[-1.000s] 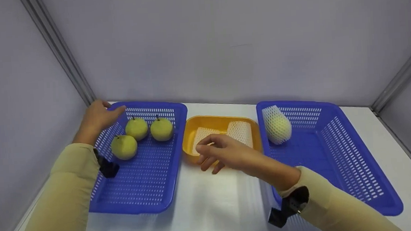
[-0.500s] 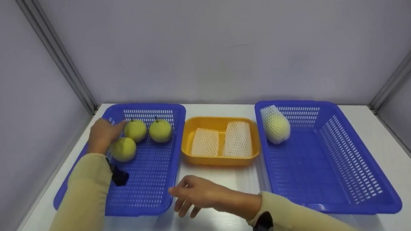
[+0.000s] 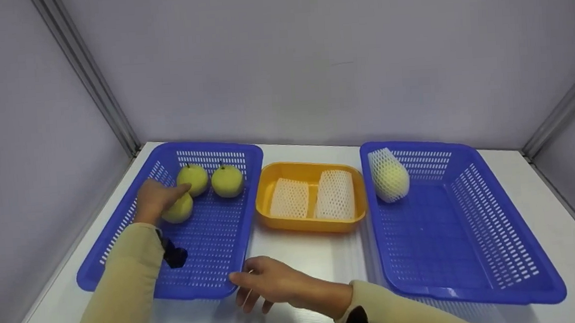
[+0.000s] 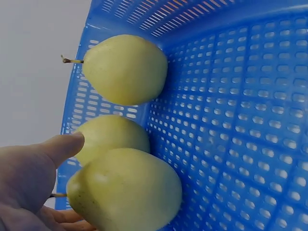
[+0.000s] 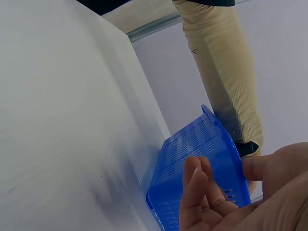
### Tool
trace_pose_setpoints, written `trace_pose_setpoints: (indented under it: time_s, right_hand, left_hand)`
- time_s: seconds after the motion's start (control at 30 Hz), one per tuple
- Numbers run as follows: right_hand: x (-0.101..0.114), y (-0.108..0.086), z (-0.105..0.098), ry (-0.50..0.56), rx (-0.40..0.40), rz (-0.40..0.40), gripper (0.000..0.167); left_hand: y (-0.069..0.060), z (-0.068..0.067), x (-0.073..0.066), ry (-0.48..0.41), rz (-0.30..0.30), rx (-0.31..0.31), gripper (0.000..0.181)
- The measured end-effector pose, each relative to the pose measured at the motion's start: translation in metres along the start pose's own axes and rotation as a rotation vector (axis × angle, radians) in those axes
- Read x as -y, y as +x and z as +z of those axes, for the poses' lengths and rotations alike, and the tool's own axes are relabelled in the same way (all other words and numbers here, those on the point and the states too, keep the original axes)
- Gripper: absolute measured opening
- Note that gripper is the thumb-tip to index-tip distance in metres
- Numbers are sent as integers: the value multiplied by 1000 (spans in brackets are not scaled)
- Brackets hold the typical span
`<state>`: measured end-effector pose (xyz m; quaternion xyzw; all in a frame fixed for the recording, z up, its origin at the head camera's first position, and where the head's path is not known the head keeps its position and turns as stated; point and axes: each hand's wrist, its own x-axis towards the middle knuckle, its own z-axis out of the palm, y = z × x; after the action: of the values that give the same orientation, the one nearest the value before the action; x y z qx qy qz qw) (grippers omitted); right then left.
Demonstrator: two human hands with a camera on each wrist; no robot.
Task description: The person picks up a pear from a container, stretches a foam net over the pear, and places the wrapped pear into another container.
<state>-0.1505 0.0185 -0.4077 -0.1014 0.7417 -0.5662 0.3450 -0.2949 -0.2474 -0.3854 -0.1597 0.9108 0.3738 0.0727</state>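
In the head view, my left hand [image 3: 157, 199] reaches into the left blue basket [image 3: 220, 289] around the nearest yellow-green pear [image 3: 180, 210]. The left wrist view shows the thumb [image 4: 65, 147] extended above that pear [image 4: 127, 192], with other fingers partly hidden behind its stem end; firm contact is not visible. Two more pears [image 3: 192, 180] [image 3: 227, 181] sit by the basket's back wall. My right hand [image 3: 270, 282], fingers loosely bent, is at the basket's front right corner. Its thumb overlaps the rim [image 5: 231, 149] in the right wrist view; whether it touches, I cannot tell.
Between the baskets stands an orange tray [image 3: 311, 224] with two white foam net sleeves [image 3: 290, 199] [image 3: 335, 194]. The right blue basket [image 3: 475, 292] holds one pear in a foam net [image 3: 390, 176]. Walls [image 3: 312, 80] enclose the white table [image 3: 303, 260] at back and sides.
My left hand has left the basket's far left rim and come down to the nearest pear. My right hand has moved from over the orange tray toward the left basket's front corner.
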Motion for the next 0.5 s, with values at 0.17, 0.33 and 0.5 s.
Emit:
trace_pose_setpoints:
  time_s: [0.17, 0.33, 0.5]
  right_hand:
    - [-2, 1, 3, 14, 7, -15, 28]
    - [-2, 1, 4, 26, 4, -12, 28]
    - [-1, 1, 1, 22, 3, -18, 25]
  left_hand:
    - [0, 3, 7, -84, -36, 71, 100]
    - [1, 6, 15, -245, -81, 172, 106]
    - [4, 10, 17, -232, -73, 215, 114]
